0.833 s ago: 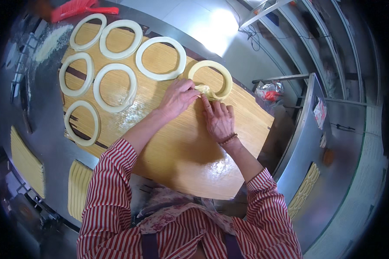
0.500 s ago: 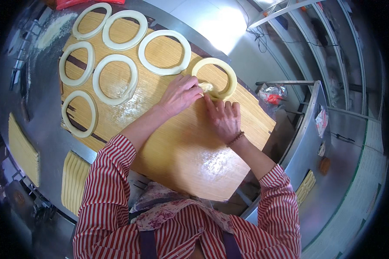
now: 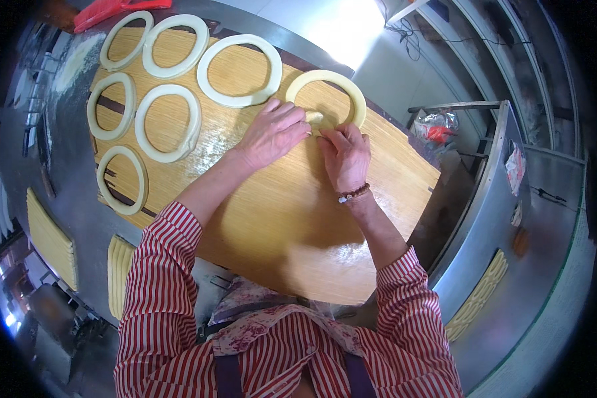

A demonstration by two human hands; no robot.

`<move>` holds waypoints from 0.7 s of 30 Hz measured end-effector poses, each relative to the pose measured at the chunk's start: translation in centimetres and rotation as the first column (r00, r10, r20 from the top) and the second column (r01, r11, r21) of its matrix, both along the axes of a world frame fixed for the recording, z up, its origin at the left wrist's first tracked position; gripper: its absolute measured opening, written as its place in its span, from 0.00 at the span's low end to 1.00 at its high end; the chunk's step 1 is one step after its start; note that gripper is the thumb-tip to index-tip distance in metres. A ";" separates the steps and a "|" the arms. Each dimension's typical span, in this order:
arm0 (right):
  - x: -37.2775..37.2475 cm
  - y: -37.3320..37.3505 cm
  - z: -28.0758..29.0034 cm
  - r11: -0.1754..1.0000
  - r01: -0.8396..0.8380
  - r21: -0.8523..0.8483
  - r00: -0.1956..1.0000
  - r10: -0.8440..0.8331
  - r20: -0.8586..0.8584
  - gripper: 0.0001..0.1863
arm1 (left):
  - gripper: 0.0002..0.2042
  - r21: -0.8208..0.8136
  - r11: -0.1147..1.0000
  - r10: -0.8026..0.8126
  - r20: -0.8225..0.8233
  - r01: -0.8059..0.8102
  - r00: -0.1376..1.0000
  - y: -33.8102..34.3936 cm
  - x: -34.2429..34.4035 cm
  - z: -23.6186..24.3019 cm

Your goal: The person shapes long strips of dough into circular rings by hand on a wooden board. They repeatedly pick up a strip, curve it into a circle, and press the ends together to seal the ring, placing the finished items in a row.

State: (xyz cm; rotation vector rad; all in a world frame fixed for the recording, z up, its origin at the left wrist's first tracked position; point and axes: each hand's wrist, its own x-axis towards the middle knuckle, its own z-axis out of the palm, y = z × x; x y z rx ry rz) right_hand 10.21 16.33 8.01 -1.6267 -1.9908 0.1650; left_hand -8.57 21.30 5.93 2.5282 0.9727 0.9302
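A rope of pale dough [image 3: 355, 93] curves in an open loop at the far right of the wooden board [image 3: 278, 225]. My left hand [image 3: 276, 134] is closed on one end of it, the fingertips pinching the dough. The other end is in the closed fingers of my right hand [image 3: 346, 157], a short gap apart from the left. Directly left of this loop lies a finished-looking dough ring [image 3: 209, 93], touching neither hand. More closed rings, such as one dough ring [image 3: 196, 123] near my left forearm, lie flat across the board's left side.
Ridged slabs of dough strips [image 3: 50, 239] lie on the metal counter at left, by scattered flour [image 3: 79, 60]. A red brush-like item [image 3: 113, 10] rests at the far left. On the right stand a metal cabinet [image 3: 474, 219] and a plastic bag [image 3: 438, 126].
My hands have drawn slightly apart, and the right fingers have curled in from a more stretched pose. The dough ends between them show a gap. The whole view has shifted a little.
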 end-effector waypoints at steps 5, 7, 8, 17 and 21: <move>-0.4 0.3 -0.7 0.999 0.054 -0.008 0.998 -0.054 -0.043 0.07 | 0.07 0.010 1.000 -0.010 0.048 0.010 0.999 0.4 0.6 -0.1; -0.5 0.2 -1.0 0.999 0.053 -0.010 0.997 -0.053 -0.049 0.07 | 0.07 0.014 1.000 -0.008 0.033 0.008 0.999 0.4 0.7 -0.4; -0.5 0.2 -1.2 0.999 0.051 -0.010 0.997 -0.052 -0.051 0.07 | 0.07 0.014 1.000 -0.006 0.034 0.005 0.999 0.5 0.7 -0.7; -0.4 0.7 -0.1 0.997 -0.025 -0.066 0.998 0.022 -0.051 0.10 | 0.08 -0.018 1.000 0.003 0.046 -0.003 0.999 0.9 0.2 -0.9; -1.4 0.7 0.5 0.998 0.013 -0.064 1.000 -0.015 -0.023 0.12 | 0.09 -0.025 0.999 0.050 0.129 -0.047 0.990 1.0 -0.5 -1.3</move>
